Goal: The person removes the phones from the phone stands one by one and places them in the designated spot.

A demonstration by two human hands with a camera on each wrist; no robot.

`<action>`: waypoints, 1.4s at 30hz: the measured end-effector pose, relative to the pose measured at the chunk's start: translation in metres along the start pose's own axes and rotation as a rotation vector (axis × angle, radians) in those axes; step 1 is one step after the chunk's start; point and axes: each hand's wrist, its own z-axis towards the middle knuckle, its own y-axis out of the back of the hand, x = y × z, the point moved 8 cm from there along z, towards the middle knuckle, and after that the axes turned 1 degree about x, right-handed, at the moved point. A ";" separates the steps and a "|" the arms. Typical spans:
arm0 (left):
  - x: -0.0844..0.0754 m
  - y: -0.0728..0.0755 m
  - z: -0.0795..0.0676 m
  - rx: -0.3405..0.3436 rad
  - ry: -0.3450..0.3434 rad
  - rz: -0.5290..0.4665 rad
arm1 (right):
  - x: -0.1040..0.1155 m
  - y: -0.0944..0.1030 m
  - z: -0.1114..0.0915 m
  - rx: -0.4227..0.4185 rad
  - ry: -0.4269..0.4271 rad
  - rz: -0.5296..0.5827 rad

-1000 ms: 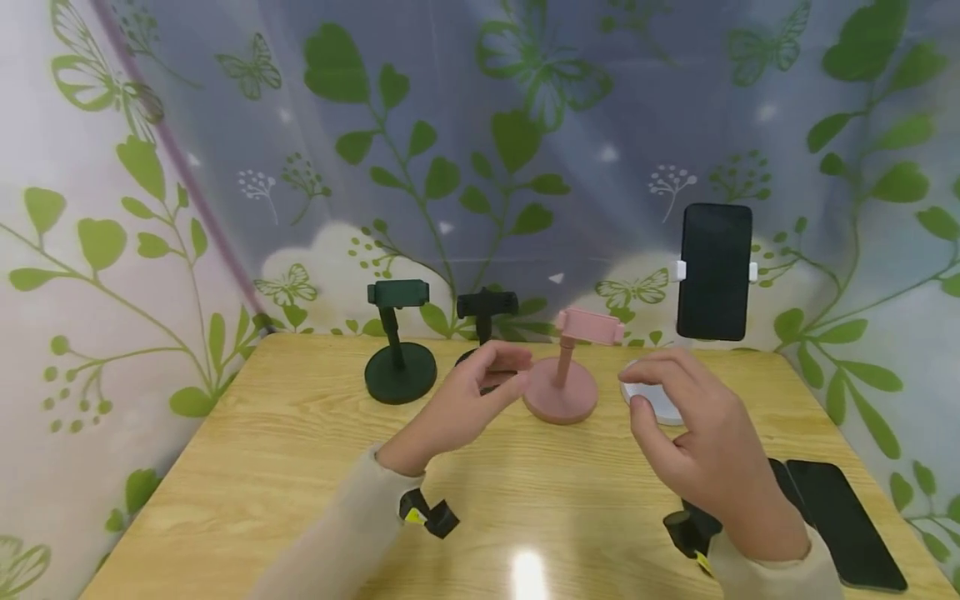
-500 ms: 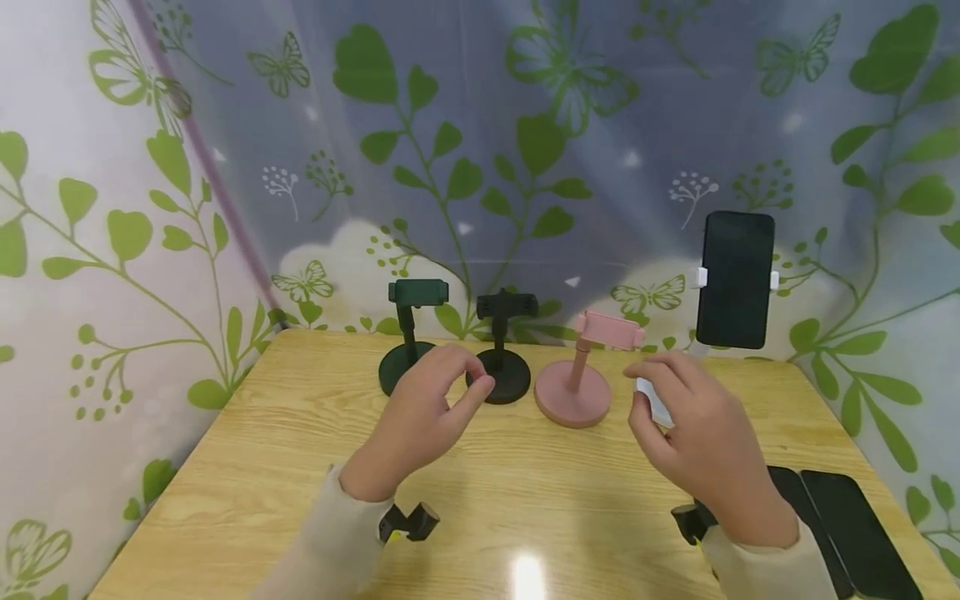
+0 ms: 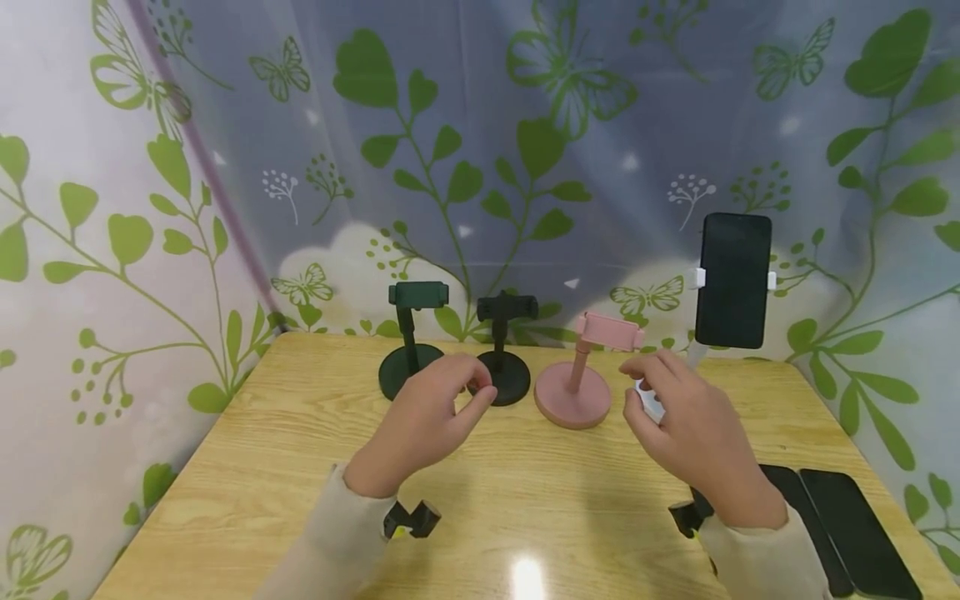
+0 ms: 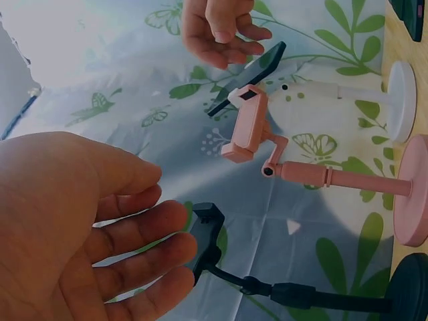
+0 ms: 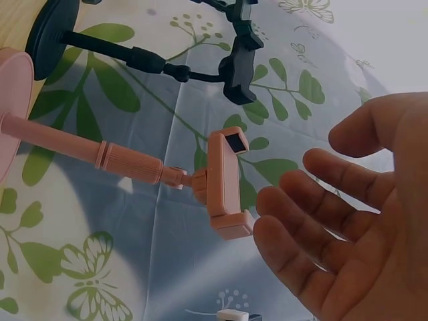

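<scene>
My left hand (image 3: 420,421) hovers over the table in front of the black phone stand (image 3: 507,379), fingers loosely bent, holding nothing. In the left wrist view, that hand's (image 4: 100,234) fingers are spread and relaxed. My right hand (image 3: 693,425) hangs in front of the white phone stand, partly covering its base (image 3: 651,402), and it also holds nothing. A black phone (image 3: 733,279) stands upright in the white stand's clamp. Between the hands is a pink phone stand (image 3: 573,396), its clamp unoccupied; in the right wrist view its clamp (image 5: 224,187) appears beside the right fingertips.
A dark green phone stand (image 3: 418,294) stands at the back left, its base partly behind my left hand. Two more dark phones lie side by side at the right, the outer phone (image 3: 855,529) near the table's edge. A patterned curtain (image 3: 465,125) hangs behind the wooden table (image 3: 247,467).
My left hand has drawn back leftward from beside the pink stand, uncovering more of the black stand. The right hand stays near the white stand. The head view has shifted slightly left.
</scene>
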 end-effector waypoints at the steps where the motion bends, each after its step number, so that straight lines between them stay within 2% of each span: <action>1: 0.000 0.000 0.000 0.001 0.000 0.001 | 0.000 0.000 0.000 0.001 -0.004 0.003; 6: -0.001 -0.001 -0.001 0.022 0.013 -0.005 | -0.002 -0.001 0.000 0.008 -0.019 0.013; 10: -0.003 -0.001 -0.001 0.044 0.017 -0.011 | -0.005 -0.002 -0.002 0.006 -0.066 0.024; 15: -0.004 -0.002 0.000 0.069 0.012 -0.001 | -0.011 0.001 -0.006 -0.044 -0.110 0.039; 21: -0.004 -0.001 0.000 0.077 0.003 -0.018 | -0.038 0.028 0.000 -0.215 -0.119 0.125; 24: -0.005 -0.001 -0.002 0.098 -0.004 -0.066 | -0.063 0.046 0.003 -0.358 -0.150 0.160; 27: -0.006 -0.001 -0.003 0.119 -0.012 -0.101 | -0.087 0.063 0.005 -0.514 -0.143 0.066; 30: -0.007 -0.001 -0.003 0.124 -0.020 -0.097 | -0.113 0.069 0.006 -0.581 -0.173 -0.027; 31: -0.008 -0.001 -0.004 0.127 -0.021 -0.097 | -0.122 0.068 0.006 -0.577 -0.210 -0.026; 33: -0.008 -0.001 -0.004 0.132 -0.023 -0.096 | -0.143 0.063 0.006 -0.530 -0.341 0.020; 36: -0.007 -0.003 -0.004 0.144 -0.017 -0.099 | -0.172 0.050 0.003 -0.407 -0.571 0.129; 38: -0.006 -0.003 -0.004 0.154 -0.002 -0.103 | -0.184 0.042 0.002 -0.321 -0.687 0.194; 42: -0.001 -0.006 -0.005 0.199 0.052 -0.108 | -0.197 0.034 0.002 -0.224 -0.810 0.290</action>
